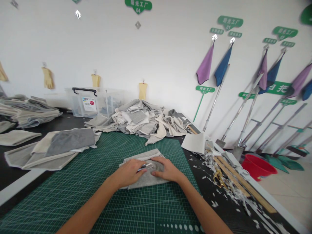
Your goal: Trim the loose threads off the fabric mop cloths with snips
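Observation:
A flat grey cloth piece (pixel 146 180) with several layers lies on the green cutting mat (pixel 109 208) in front of me. My left hand (pixel 128 172) rests on its left part, fingers closed around small snips (pixel 144 166) whose pale metal tip points right; most of the tool is hidden by the fingers. On the cloth's right side lies my right hand (pixel 168 169), thumb and fingers spread apart and touching the fabric. The snips' tip is between the two hands, above the cloth.
A heap of grey cloths (pixel 138 117) stands behind the mat, beside a clear plastic box (pixel 84 102). Folded cloths (pixel 70 141) lie at left. Gold-handled scissors (pixel 219 178), wooden strips (pixel 243 182) and scraps lie at right. A red bucket (pixel 258 165) is on the floor.

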`<state>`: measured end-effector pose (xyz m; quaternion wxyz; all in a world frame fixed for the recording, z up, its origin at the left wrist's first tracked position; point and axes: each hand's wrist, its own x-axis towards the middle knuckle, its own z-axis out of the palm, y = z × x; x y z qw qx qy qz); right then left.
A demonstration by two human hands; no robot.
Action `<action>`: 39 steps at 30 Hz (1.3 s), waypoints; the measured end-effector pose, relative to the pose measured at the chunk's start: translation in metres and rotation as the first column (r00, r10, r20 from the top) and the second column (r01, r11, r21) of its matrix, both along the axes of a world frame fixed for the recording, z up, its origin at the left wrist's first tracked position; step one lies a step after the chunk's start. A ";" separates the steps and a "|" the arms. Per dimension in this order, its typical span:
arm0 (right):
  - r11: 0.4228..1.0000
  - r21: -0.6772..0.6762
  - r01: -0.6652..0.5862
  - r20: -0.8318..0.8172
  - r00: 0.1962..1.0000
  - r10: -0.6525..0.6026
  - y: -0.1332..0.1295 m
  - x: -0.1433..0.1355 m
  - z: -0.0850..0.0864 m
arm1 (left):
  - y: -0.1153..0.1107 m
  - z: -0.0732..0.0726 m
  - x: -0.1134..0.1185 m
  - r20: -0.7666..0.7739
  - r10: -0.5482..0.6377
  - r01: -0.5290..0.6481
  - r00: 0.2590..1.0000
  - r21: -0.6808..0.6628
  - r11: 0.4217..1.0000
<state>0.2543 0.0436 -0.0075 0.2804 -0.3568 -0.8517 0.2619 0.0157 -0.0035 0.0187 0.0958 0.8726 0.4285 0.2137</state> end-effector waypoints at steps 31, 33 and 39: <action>1.000 0.014 -0.004 0.021 1.000 0.003 0.001 0.001 -0.001 | -0.004 0.002 0.003 -0.007 -0.033 0.032 0.999 -0.027 0.999; 1.000 0.012 -0.001 0.023 1.000 0.001 0.001 0.001 -0.001 | -0.003 0.002 0.003 -0.006 -0.018 0.018 1.000 -0.018 1.000; 1.000 -0.001 0.001 0.016 1.000 -0.001 0.002 0.001 -0.003 | -0.004 0.008 0.001 0.077 -0.083 0.085 0.994 -0.023 0.996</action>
